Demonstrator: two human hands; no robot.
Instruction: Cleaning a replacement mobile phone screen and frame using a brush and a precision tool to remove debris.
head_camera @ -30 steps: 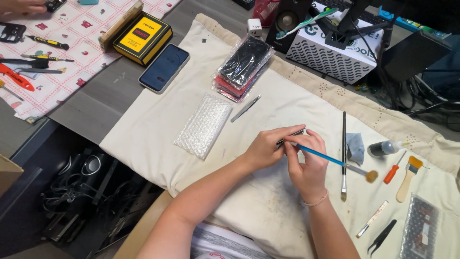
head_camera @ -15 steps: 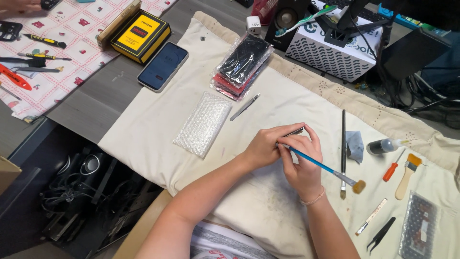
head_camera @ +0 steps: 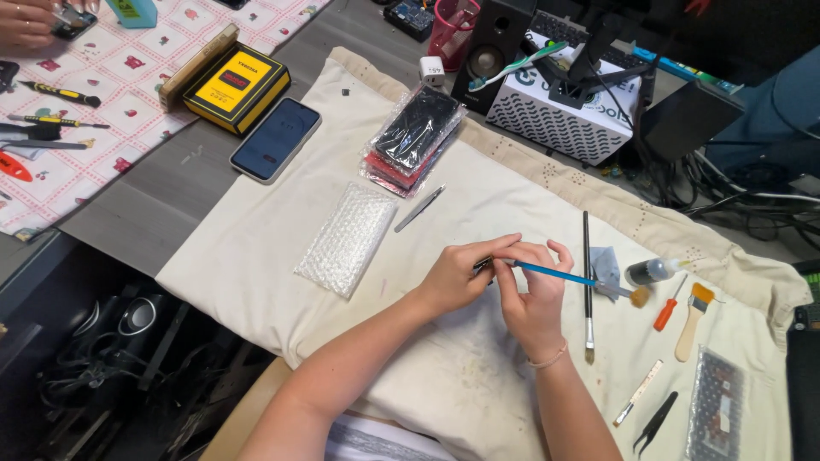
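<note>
Blue-handled brush (head_camera: 564,275), held level above cream cloth (head_camera: 478,196) on table (head_camera: 145,205), bristle end near small glue bottle (head_camera: 651,271). Right hand (head_camera: 534,299): fingers closed round handle. Left hand (head_camera: 457,277): fingers pinched at handle's tip, beside a small dark part, kind unclear. Step judged: brushing or cleaning that part. Next move calls for steady grip, light strokes. Hidden: part itself, behind both hands; nearby black brush (head_camera: 587,282) partly covered.

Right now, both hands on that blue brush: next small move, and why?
Probably steady the small dark part in the left hand and sweep it with the blue-handled brush: the right hand grips the handle by that part, bristles pointing away over the cloth.
</note>
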